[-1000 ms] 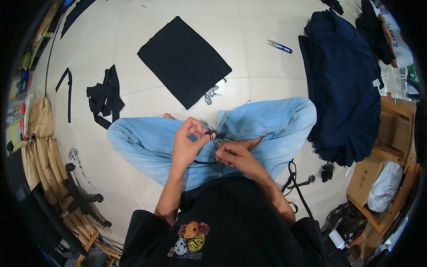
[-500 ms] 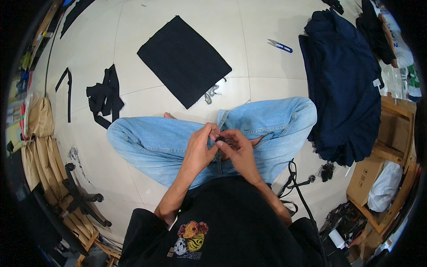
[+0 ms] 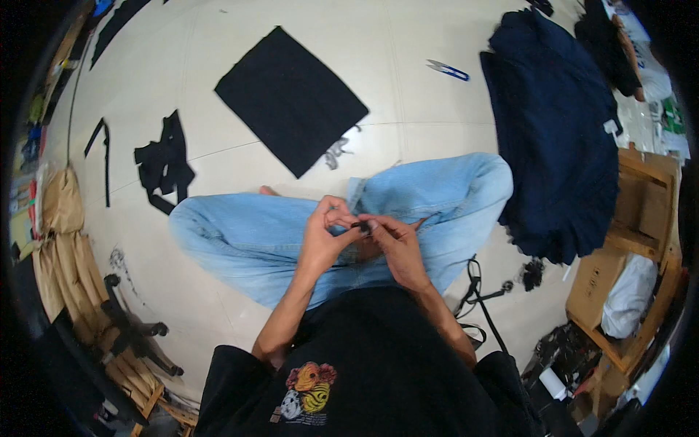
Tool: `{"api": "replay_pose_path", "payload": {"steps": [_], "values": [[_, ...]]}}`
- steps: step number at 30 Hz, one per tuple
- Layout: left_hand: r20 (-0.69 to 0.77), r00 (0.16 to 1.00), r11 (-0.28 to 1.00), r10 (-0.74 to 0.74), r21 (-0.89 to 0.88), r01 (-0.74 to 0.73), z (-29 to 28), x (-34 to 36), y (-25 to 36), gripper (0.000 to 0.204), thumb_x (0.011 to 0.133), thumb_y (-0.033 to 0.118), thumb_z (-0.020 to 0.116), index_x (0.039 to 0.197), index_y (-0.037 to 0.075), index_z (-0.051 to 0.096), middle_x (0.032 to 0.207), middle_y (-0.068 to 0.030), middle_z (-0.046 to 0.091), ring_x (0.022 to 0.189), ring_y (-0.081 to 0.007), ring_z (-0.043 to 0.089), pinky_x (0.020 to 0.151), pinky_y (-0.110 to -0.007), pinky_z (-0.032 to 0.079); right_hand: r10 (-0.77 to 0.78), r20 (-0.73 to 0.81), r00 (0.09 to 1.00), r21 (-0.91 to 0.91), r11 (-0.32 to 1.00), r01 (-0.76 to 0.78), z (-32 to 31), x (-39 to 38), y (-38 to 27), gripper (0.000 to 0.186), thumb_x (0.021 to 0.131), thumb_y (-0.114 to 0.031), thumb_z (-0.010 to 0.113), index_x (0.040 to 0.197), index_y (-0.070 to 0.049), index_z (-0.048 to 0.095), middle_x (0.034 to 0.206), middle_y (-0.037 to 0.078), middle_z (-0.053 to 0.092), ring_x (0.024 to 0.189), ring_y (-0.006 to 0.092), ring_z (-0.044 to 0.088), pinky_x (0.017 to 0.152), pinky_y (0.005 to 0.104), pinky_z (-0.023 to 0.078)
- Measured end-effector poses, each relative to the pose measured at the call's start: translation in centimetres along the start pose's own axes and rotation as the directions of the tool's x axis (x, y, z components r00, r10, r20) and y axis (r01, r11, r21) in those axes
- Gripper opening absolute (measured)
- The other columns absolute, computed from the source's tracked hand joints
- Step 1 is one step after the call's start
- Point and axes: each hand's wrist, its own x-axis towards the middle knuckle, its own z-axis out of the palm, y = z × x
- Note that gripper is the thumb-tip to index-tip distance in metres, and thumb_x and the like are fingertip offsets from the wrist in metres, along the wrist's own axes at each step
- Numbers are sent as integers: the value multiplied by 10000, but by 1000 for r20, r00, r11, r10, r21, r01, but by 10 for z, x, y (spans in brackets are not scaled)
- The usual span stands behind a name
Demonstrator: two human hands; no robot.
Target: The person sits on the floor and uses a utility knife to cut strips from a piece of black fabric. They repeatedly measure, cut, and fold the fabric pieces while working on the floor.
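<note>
A person sits on the floor (image 3: 429,29) with folded legs, and both hands meet near the middle of the frame, above the jeans (image 3: 240,229). Between them is a small black piece (image 3: 363,227), too small for me to say what it is. The left hand (image 3: 322,237) pinches it from the left with thumb and finger; the right hand (image 3: 402,251) pinches it from the right, its thumb pressed close to the fingers. So the grip of each hand is closed on the same piece, probably because such a little thing needs one side to be steadied and the other side to be worked.

In the upper middle, a black panel (image 3: 291,98) lies flat, perhaps so that it does not crease. Some grey threads (image 3: 336,154) lie just beside its lower right edge. The snips (image 3: 448,70) rest in the upper right, apart from the cloth, maybe to be easily seen. A navy pile (image 3: 557,146) fills the right side, gathered together, it seems, to save room. At the left are black scraps (image 3: 169,153) and a thin strip (image 3: 107,164), apart from each other and from the panel.
</note>
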Motion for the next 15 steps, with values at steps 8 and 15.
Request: {"api": "replay_pose_path", "payload": {"steps": [8, 15], "values": [[664, 743, 996, -88, 63, 62, 37, -22, 37, 515, 780, 50, 781, 1243, 63, 558, 1071, -99, 668, 1032, -189, 630, 901, -321, 489, 292, 67, 954, -494, 841, -223, -93, -114, -42, 166, 841, -64, 748, 996, -4, 750, 952, 87, 740, 898, 154, 680, 810, 284, 536], [316, 948, 966, -21, 252, -63, -6, 19, 33, 495, 868, 188, 727, 1320, 82, 554, 1116, -67, 659, 1029, -170, 608, 933, -339, 466, 157, -772, 615, -197, 862, -467, -317, -288, -66, 457, 935, 3, 553, 1391, -18, 523, 1277, 198, 626, 1085, 270, 658, 893, 382, 573]]}}
